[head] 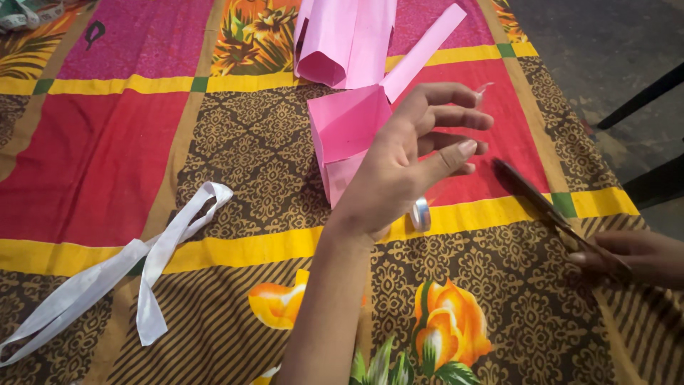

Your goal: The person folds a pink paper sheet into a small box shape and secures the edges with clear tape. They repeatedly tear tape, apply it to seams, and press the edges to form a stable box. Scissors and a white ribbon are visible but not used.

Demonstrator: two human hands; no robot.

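Note:
My left hand [410, 160] hovers with fingers spread over a folded pink paper bag shape [342, 132] lying on the patterned cloth. A small clear sliver [484, 88] shows by its index fingertip; whether it sticks to the finger I cannot tell. A pink paper strip [425, 48] runs up and right from the bag. At the right edge my right hand [641, 258] grips dark scissors [531, 192], blades pointing up-left toward the left hand. A small silvery tape roll [420, 214] lies just below the left hand.
A second, larger folded pink paper piece [347, 39] lies at the top centre. A looped white ribbon [160, 253] sprawls at the lower left. The colourful floral cloth [107, 157] ends at the right against dark floor with dark furniture legs [641, 100].

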